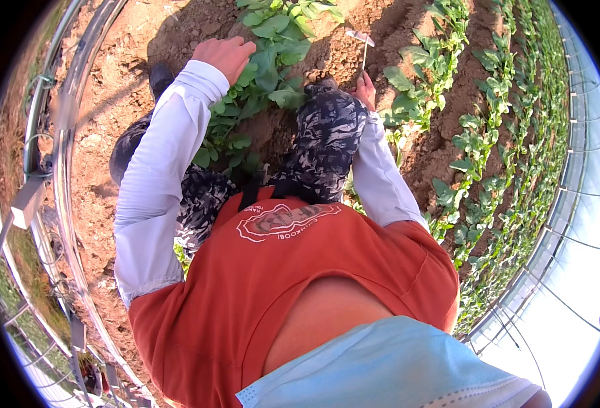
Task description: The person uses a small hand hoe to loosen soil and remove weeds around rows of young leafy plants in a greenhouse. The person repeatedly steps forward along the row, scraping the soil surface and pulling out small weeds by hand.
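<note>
My left hand (227,56) is at the left edge of a row of leafy green plants (274,56), its fingers bent against the leaves; whether it grips any of them cannot be told. Beyond my raised knee, my right hand (365,92) is closed around the thin handle of a small hand hoe (361,37). The hoe's pale head points away from me, over crumbly brown soil between two plant rows. Part of my right hand is hidden behind the knee in patterned trousers.
More rows of green plants (432,66) run along the right side, with soil furrows between them. Bare soil (106,86) lies at the left, beside the curved metal rails (63,168) of a greenhouse. My dark boot (161,79) rests on that soil.
</note>
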{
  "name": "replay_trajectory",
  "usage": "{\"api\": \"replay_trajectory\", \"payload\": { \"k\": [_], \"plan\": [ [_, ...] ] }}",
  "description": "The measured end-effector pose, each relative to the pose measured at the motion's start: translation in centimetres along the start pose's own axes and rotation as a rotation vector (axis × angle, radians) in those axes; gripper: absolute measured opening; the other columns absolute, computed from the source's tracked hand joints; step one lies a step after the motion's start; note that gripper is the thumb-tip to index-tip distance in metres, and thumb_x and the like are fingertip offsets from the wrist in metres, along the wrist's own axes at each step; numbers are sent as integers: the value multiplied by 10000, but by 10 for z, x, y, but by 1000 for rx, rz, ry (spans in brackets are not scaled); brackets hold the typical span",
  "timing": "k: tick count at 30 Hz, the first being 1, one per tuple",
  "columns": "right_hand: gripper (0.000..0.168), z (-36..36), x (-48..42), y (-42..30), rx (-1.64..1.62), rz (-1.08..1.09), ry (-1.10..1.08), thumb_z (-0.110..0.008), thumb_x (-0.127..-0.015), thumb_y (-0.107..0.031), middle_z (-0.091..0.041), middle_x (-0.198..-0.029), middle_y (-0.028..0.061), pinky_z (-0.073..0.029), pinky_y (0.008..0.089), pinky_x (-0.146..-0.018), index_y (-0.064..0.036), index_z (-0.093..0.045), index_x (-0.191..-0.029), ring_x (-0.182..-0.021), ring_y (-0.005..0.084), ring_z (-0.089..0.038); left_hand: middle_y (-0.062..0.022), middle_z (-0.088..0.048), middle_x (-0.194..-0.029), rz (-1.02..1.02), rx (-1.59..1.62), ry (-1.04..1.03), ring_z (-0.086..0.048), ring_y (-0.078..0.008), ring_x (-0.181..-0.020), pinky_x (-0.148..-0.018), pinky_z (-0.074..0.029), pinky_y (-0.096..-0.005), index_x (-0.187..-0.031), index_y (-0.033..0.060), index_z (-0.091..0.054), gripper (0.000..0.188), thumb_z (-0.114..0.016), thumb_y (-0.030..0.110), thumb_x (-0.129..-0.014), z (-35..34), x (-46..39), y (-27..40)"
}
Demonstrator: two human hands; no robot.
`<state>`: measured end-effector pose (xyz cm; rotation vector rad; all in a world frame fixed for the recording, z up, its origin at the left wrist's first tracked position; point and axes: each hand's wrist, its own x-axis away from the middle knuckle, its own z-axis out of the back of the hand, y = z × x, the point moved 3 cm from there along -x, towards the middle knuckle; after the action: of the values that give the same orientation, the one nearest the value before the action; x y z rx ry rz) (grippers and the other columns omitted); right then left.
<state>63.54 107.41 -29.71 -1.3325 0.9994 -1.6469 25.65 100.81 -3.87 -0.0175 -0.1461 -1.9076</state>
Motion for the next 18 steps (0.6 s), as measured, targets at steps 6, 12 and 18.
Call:
{"api": "replay_trajectory", "payload": {
  "k": [6, 12, 18],
  "plan": [
    [511, 22, -13, 53, 418, -35, -170, -464, -814, -332, -591, -1121, 177, -421, 360, -893, -93, -474, -1266, -1042, 303, -562, -27, -562, -934, 19, -40, -32, -604, -278, -796, -691, -499, -419, -1062, 213, -514, 221, -521, 210, -841, 2, -5, -2],
    [253, 39, -4, -17, 70, -149, -19, -450, -882, -200, -491, -641, 48, -409, 263, -472, -94, -551, -1089, -499, 141, -456, -25, -616, -898, 132, -63, 158, -620, -264, -803, -696, -502, -399, -1064, 253, -566, 220, -519, 274, -850, 27, -5, -15],
    [141, 35, 27, -158, -1342, -668, -268, -383, -846, -64, -365, -571, 23, -373, 242, -428, -48, -378, -706, -450, 121, -362, -103, -626, -865, 295, 131, 395, -598, -316, -779, -682, -464, -441, -911, 167, -595, 163, -485, 252, -826, 54, 0, -40]
  ]
}}
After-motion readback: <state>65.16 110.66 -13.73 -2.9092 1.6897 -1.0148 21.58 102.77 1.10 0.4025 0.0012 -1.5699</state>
